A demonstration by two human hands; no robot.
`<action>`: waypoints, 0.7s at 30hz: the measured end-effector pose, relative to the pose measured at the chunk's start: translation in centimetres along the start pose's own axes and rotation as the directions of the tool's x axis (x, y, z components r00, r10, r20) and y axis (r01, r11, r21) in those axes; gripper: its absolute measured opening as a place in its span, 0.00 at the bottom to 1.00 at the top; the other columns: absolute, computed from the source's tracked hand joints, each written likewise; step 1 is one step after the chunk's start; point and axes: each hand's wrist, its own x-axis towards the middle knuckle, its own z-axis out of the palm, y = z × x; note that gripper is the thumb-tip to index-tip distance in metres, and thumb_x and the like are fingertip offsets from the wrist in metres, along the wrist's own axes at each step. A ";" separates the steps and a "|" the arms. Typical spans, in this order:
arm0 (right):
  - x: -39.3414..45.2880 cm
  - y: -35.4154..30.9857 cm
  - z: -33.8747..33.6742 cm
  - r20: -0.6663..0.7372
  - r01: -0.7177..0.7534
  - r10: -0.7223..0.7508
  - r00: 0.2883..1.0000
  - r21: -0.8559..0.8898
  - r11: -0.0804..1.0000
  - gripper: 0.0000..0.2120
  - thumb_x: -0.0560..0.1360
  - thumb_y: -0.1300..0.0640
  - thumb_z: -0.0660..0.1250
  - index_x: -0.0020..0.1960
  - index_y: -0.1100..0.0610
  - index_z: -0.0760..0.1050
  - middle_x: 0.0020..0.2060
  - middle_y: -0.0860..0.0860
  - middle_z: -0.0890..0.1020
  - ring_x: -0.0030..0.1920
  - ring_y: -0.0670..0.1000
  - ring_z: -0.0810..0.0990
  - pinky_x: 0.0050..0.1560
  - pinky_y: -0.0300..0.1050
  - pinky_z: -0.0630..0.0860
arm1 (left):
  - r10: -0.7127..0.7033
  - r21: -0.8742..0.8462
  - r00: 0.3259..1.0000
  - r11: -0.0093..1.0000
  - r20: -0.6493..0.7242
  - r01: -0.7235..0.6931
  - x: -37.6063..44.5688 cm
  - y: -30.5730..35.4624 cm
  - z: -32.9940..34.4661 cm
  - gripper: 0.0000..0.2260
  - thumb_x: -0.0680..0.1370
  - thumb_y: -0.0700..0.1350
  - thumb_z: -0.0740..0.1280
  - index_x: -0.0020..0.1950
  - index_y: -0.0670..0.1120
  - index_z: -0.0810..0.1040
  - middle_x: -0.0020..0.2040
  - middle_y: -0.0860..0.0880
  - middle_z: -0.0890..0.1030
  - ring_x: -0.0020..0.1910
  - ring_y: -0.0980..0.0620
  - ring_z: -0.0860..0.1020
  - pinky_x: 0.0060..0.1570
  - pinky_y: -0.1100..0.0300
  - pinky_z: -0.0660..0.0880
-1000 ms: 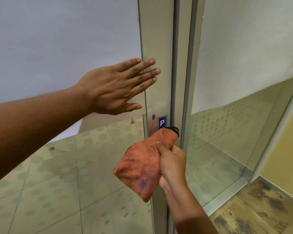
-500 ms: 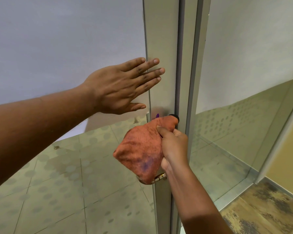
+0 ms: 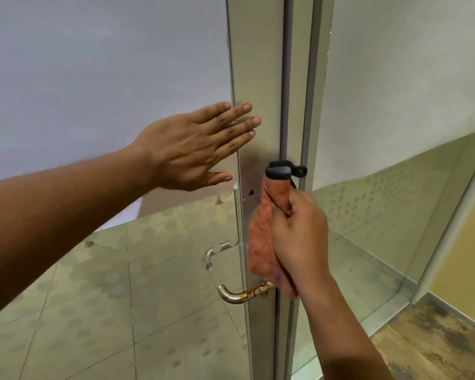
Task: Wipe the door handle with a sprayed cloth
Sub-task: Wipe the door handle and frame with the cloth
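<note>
The door handle [image 3: 281, 171] is a single vertical pull on the metal door frame [image 3: 258, 78]; only its black top end shows, near the middle of the view, while the rest of its length is covered. One orange cloth [image 3: 261, 242] is wrapped around it from just under that black tip downward, its loose lower corner hanging beside the frame. Two hands are in view. The right hand [image 3: 299, 237] grips the cloth and the handle inside it, fingers curled round the bundle. The left hand [image 3: 195, 149] is flat and spread, all fingers straight, its fingertips [image 3: 254, 122] lying against the frame above and to the left of the handle, with the palm over the frosted glass panel [image 3: 93, 64]. One curved steel handle [image 3: 239, 294] juts out to the left low on the frame, just below the cloth's hanging corner. One more bent steel bar [image 3: 214, 250] shows through the clear lower glass.
</note>
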 end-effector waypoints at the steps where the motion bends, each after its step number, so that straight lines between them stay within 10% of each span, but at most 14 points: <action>1: 0.5 -0.3 0.2 0.014 0.060 -0.059 0.998 -0.090 0.994 0.06 0.78 0.56 0.64 0.52 0.52 0.79 0.45 0.46 0.79 0.40 0.41 0.76 0.38 0.29 0.68 | -0.001 -0.001 1.000 1.000 -0.005 0.001 -0.1 0.0 0.0 0.36 0.81 0.62 0.30 0.82 0.39 0.36 0.82 0.38 0.37 0.82 0.39 0.36 0.82 0.44 0.43; 6: 1.6 -1.4 1.6 0.075 0.149 -0.132 0.988 -0.332 0.931 0.18 0.78 0.55 0.60 0.66 0.55 0.76 0.59 0.52 0.78 0.48 0.50 0.81 0.47 0.42 0.80 | 0.001 -0.016 0.999 1.000 -0.044 -0.001 0.1 0.0 0.0 0.36 0.81 0.63 0.32 0.82 0.40 0.39 0.82 0.39 0.39 0.83 0.40 0.39 0.82 0.45 0.43; 13: -0.9 -1.8 3.8 0.152 0.112 -0.052 0.987 -0.424 0.899 0.12 0.76 0.62 0.66 0.59 0.56 0.78 0.57 0.52 0.76 0.41 0.51 0.82 0.42 0.44 0.82 | 0.011 -0.012 1.000 1.000 -0.026 -0.011 0.1 0.0 0.3 0.36 0.81 0.62 0.31 0.82 0.40 0.35 0.82 0.40 0.36 0.82 0.41 0.36 0.82 0.45 0.42; 21: -0.1 -0.7 1.7 0.208 0.071 0.000 0.978 -0.334 0.940 0.04 0.76 0.60 0.63 0.47 0.54 0.77 0.42 0.43 0.74 0.39 0.49 0.77 0.35 0.26 0.67 | 0.007 -0.006 0.999 1.000 -0.037 -0.007 0.0 -0.1 0.2 0.36 0.81 0.62 0.31 0.82 0.39 0.37 0.82 0.39 0.38 0.82 0.40 0.37 0.82 0.45 0.43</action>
